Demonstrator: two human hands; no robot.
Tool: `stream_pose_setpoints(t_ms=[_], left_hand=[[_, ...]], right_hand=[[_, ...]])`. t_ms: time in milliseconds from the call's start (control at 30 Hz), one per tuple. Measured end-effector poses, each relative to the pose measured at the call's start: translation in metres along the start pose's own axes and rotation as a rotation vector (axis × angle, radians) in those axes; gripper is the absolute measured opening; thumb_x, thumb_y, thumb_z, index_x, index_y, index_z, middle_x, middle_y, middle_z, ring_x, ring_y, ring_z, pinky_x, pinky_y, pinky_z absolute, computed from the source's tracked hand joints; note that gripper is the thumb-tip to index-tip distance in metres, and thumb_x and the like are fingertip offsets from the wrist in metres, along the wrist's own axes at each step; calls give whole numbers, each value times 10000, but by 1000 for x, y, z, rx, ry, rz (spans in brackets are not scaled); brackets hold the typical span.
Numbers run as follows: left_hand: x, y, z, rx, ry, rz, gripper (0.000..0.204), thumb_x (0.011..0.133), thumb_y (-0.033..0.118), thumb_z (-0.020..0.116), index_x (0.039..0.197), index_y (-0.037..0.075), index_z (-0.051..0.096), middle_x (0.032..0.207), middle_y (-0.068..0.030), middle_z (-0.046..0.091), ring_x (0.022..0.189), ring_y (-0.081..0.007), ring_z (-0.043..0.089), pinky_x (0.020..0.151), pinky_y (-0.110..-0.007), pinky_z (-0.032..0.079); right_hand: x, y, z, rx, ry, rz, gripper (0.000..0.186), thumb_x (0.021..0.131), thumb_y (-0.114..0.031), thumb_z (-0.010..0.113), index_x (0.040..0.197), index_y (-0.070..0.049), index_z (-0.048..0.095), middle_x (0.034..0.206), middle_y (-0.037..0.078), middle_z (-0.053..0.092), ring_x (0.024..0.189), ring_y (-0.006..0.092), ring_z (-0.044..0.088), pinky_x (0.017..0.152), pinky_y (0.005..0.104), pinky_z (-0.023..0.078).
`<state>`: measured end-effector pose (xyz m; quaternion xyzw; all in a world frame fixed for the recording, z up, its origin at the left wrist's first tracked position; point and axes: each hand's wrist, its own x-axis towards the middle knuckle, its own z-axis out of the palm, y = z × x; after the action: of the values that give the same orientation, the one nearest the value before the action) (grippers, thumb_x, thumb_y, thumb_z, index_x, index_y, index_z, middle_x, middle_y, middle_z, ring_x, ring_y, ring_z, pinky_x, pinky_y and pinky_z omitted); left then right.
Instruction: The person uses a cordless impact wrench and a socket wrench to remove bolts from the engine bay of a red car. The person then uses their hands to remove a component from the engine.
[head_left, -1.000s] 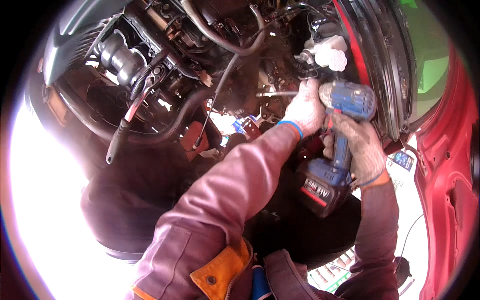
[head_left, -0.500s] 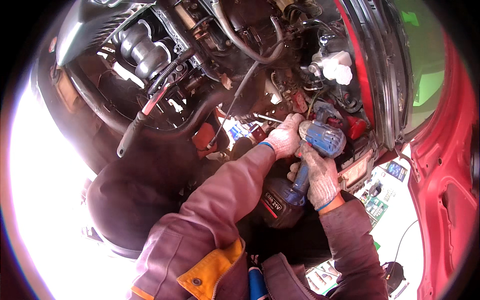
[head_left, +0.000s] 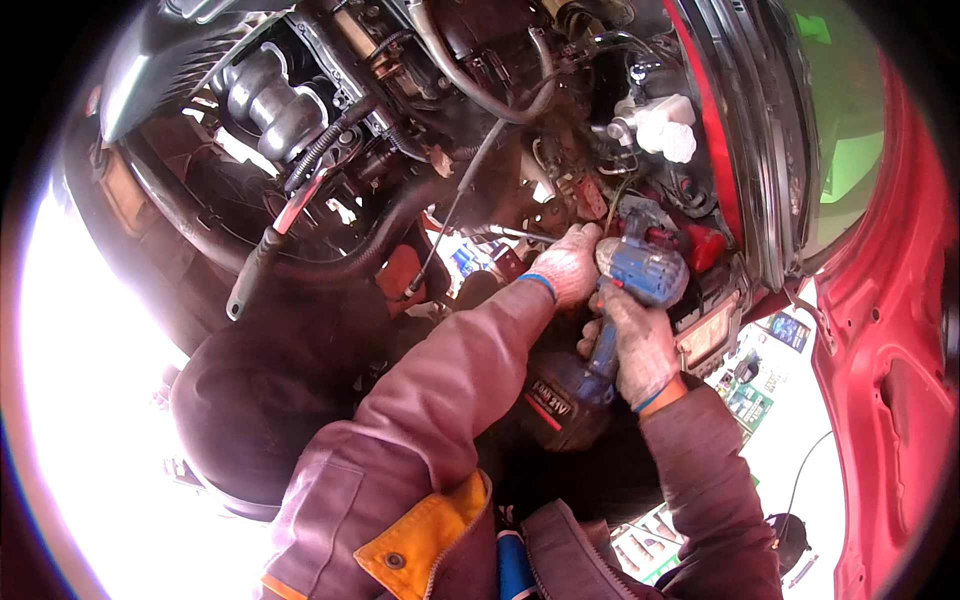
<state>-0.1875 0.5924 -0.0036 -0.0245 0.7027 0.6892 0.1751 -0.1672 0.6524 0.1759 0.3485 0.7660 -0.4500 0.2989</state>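
In a white glove, my right hand [head_left: 640,350] is wrapped round the handle of a blue cordless impact wrench [head_left: 645,272]. The wrench's dark battery [head_left: 562,408] sits at the lower end of that handle. My left hand [head_left: 568,264], also gloved, is closed around a slim metal extension bar [head_left: 522,235] in front of the wrench's nose. The bar reaches out to the left, into the engine bay; its far end is hard to make out among the parts. The join between bar and wrench is hidden by my left hand.
A long-handled tool [head_left: 254,272] lies across the engine bay at left. Hoses [head_left: 480,95] and a white reservoir [head_left: 668,135] are at the far side. A red car door [head_left: 890,420] stands at right. A large black rounded object [head_left: 250,410] is at lower left.
The engine bay has shifted slightly left in the view. Both hands keep their holds on the bar and the impact wrench.
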Motion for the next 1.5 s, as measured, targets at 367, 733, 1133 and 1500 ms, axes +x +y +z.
stream_pose_setpoints(t_ms=[367, 733, 1133, 1500], left_hand=[[13, 6, -12, 56, -90, -148, 577, 869, 339, 777, 1341, 72, 579, 1371, -233, 606, 1313, -435, 578, 1094, -476, 481], [15, 4, -3, 37, -13, -197, 551, 883, 262, 732, 1355, 49, 543, 1416, -260, 572, 1346, -444, 553, 1106, -501, 469], [12, 5, 1, -42, 73, -139, 574, 854, 354, 820, 1273, 36, 590, 1310, -276, 637, 1274, -440, 609, 1019, -476, 508], [-12, 131, -23, 9, 215, 176, 392, 881, 231, 688, 1180, 21, 544, 1171, -317, 605, 1072, -518, 653, 937, -568, 538]], right_hand=[[19, -10, -4, 63, -29, 54, 238, 981, -265, 720, 1091, -66, 648, 874, 35, 622, 678, 163, 622, 593, 347, 557], [21, -10, -12, -8, -52, 53, 247, 979, -294, 712, 1072, -73, 650, 862, 18, 616, 685, 155, 623, 610, 340, 566], [8, -21, -17, 40, -158, 2, 337, 969, -287, 738, 1172, -31, 655, 984, 72, 691, 756, 171, 682, 656, 337, 608], [-106, -96, -43, -23, 53, -167, 420, 1008, -352, 663, 1200, 21, 694, 828, 80, 674, 656, 143, 640, 600, 280, 576]])
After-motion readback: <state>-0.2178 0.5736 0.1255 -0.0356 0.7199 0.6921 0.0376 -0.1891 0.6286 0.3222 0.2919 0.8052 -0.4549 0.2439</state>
